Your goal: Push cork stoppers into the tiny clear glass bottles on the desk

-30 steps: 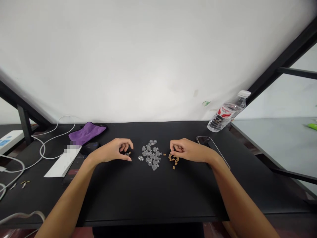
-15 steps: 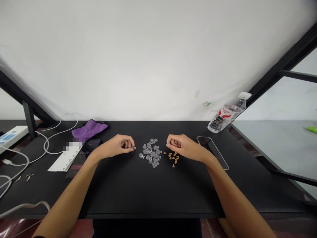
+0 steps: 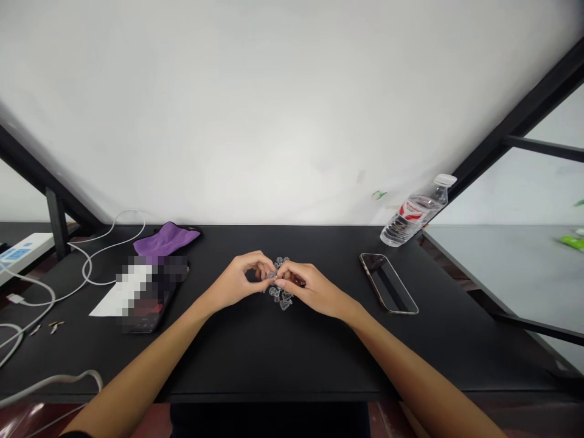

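- The fingertips (image 3: 270,272) of our left hand (image 3: 239,283) are curled inward and closed toward those of our right hand, just above the pile. We cannot tell whether they grip anything, because the spot is small and partly hidden.
- The fingertips (image 3: 280,282) of our right hand (image 3: 312,289) are also bent and closed, and they meet or nearly meet the left ones. We cannot tell what, if anything, lies between them.
- The small clear plastic pieces (image 3: 281,298) lie in a loose pile on the black desk (image 3: 274,371), directly under and between our hands. Our hands cover much of the pile, and only its near and far edges show.
- Our forearms reach in from the bottom corners of the view and converge at the pile.
- To the right, a smartphone (image 3: 387,283) lies flat, well apart from our right hand, and a plastic water bottle (image 3: 413,214) lies tilted near the far corner.
- To the left are a dark phone (image 3: 152,310), partly blurred, a white paper sheet (image 3: 121,301), and a purple cloth (image 3: 166,238).
- Farther left, a white cable (image 3: 86,267) loops across the desk near a power strip (image 3: 22,248) and small brass-coloured bits (image 3: 55,326).
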Demonstrator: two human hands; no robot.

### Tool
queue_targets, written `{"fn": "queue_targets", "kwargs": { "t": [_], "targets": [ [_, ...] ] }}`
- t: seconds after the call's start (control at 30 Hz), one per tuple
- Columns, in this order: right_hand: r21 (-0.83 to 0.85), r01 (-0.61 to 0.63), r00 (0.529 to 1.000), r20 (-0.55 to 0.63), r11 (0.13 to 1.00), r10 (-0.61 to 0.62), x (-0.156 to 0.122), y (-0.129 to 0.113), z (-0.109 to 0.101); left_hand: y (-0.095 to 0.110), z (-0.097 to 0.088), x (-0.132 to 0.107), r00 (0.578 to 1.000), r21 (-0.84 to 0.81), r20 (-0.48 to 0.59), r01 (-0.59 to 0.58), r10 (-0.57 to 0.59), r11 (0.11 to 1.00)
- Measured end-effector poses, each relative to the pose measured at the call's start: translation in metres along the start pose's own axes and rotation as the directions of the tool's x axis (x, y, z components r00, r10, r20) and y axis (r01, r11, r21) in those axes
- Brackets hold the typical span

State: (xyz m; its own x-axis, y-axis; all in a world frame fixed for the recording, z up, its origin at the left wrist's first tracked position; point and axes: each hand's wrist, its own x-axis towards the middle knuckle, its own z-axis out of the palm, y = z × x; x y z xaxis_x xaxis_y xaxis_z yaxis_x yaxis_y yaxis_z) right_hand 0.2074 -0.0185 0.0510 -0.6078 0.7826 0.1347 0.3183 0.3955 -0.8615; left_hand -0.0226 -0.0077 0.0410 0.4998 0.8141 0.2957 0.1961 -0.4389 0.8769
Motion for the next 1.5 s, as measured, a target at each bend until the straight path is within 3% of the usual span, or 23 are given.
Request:
{"fn": "queue_targets", "kwargs": {
  "t": [0.3, 0.5, 0.63, 0.77, 1.03, 1.1, 1.2, 1.3, 1.37, 1.5],
  "targets": [
    [-0.167, 0.066, 0.998, 0.014, 0.984, -0.064, -0.001, -0.002, -0.003, 0.002, 0.002, -0.001, 1.000, 0.073, 0.015, -0.017, 0.015, 0.997],
    [-0.269, -0.040, 0.999, -0.024, 0.962, 0.035, -0.006, 0.004, -0.035, -0.007, -0.021, 0.001, 0.998, 0.152, -0.024, 0.066, -0.063, 0.986],
    [-0.321, -0.119, 0.977, 0.130, 0.940, 0.168, -0.014, 0.021, -0.062, -0.019, -0.037, 0.001, 0.980, 0.283, 0.089, 0.148, -0.180, 0.948],
    [-0.336, -0.162, 0.930, 0.264, 0.928, 0.258, -0.017, 0.033, -0.073, -0.029, -0.041, 0.000, 0.959, 0.334, 0.156, 0.176, -0.239, 0.926],
    [-0.354, -0.164, 0.919, 0.285, 0.921, 0.274, -0.021, 0.033, -0.074, -0.025, -0.045, -0.002, 0.935, 0.298, 0.205, 0.222, -0.289, 0.928],
    [-0.365, -0.178, 0.918, 0.273, 0.914, 0.287, -0.022, 0.032, -0.076, -0.024, -0.044, -0.001, 0.946, 0.291, 0.165, 0.222, -0.278, 0.930],
    [-0.376, -0.164, 0.945, 0.205, 0.912, 0.254, -0.022, 0.028, -0.080, -0.025, -0.034, 0.001, 0.986, 0.325, -0.073, 0.168, -0.152, 0.931],
    [-0.381, -0.090, 0.981, 0.127, 0.920, 0.149, -0.024, 0.023, -0.077, -0.031, -0.018, 0.004, 0.960, 0.383, -0.281, 0.114, -0.002, 0.917],
    [-0.374, -0.082, 0.989, 0.080, 0.924, 0.121, -0.029, 0.021, -0.067, -0.036, -0.009, 0.005, 0.953, 0.382, -0.302, 0.093, 0.029, 0.919],
    [-0.433, -0.148, 0.988, -0.100, 0.889, 0.116, -0.046, 0.024, -0.027, -0.042, 0.001, 0.003, 0.983, 0.372, -0.185, 0.072, -0.002, 0.926]
  ]
}}
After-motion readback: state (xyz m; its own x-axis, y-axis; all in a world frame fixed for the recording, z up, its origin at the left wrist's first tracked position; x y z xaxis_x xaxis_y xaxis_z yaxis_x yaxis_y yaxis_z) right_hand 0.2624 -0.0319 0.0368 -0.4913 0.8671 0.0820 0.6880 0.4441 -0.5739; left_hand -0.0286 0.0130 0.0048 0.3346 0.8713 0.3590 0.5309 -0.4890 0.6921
